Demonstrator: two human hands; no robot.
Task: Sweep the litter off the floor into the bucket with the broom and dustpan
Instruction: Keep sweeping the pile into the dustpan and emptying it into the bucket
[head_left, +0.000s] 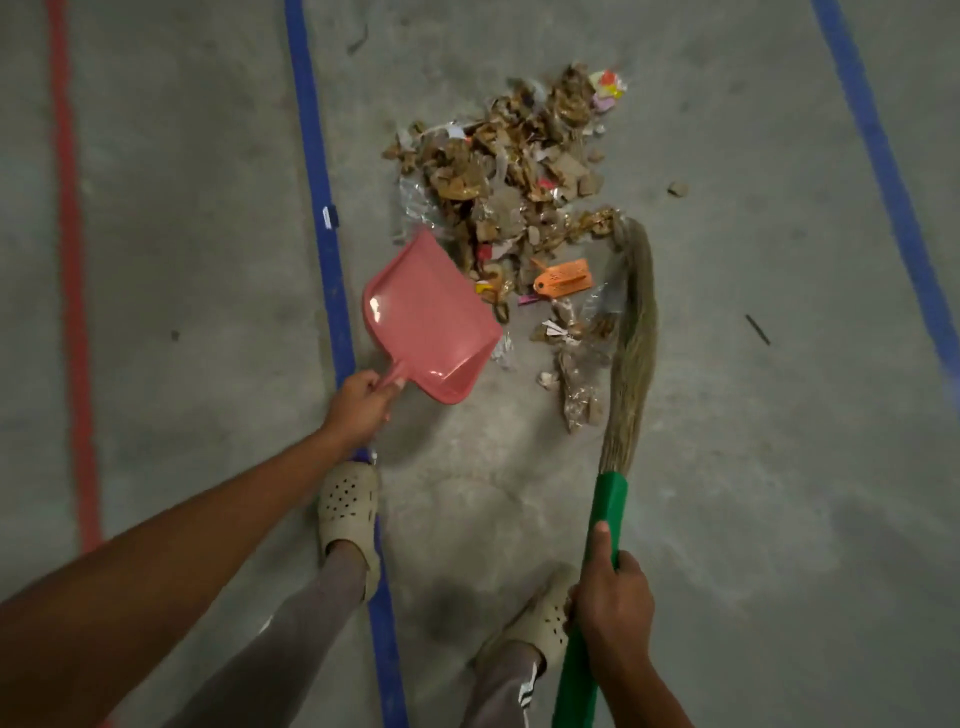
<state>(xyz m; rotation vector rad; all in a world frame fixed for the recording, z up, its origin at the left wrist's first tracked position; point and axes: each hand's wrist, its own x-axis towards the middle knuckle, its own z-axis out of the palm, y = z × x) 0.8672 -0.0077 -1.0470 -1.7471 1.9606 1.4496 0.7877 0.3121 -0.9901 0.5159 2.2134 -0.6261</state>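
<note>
While left hand (358, 405) is gripping one empty dustpan (426, 317), right hand (613, 608) is gripping one broom (608, 509) beside one litter pile (519, 171).

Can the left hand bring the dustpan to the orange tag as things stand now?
Probably yes. The left hand holds the dustpan by its handle, mouth facing the orange tag close by. Only small scraps lie between; the broom lies on the far side.

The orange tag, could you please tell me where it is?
Head view, centre: the orange tag lies at the litter pile's near edge, pink dustpan to its left, broom bristles to its right.
</note>
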